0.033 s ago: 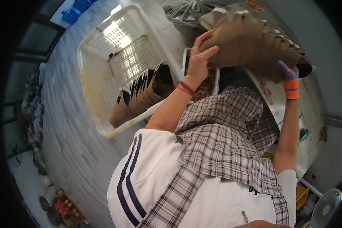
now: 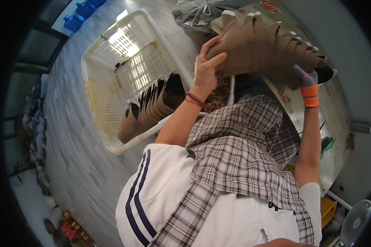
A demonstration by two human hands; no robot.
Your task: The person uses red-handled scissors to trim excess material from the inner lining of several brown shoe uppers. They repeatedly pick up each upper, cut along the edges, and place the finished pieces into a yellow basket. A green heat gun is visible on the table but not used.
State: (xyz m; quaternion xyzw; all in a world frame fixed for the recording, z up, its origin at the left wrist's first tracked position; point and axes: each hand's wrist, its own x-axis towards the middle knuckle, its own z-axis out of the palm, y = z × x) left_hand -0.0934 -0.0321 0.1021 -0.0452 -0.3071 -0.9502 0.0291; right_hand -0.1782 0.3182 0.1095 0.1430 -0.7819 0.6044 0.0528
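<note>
A row of nested brown shoe uppers (image 2: 251, 47) with pale tips along the top stretches between my hands at the upper right, above the worktable. My bare left hand (image 2: 206, 72) closes on its left end, thumb on the near face and fingers around the far edge. At the right end, my right hand (image 2: 308, 80), in a purple and orange glove, grips the lower edge near the last upper's dark opening. Another nested row of brown uppers (image 2: 152, 106) with black linings lies in the white plastic basket (image 2: 95, 108) at my left.
The worktable (image 2: 333, 119) runs along my right, beside the wall. Under my left wrist is a tray of brown scraps (image 2: 219, 95). A grey plastic bag (image 2: 193, 14) sits beyond the basket. Blue water bottles (image 2: 73, 22) stand far left; a fan (image 2: 355, 220) is at the lower right.
Both hands have shifted slightly left with the row of uppers between them. More of the scrap tray now shows beside my left wrist. My grip looks the same.
</note>
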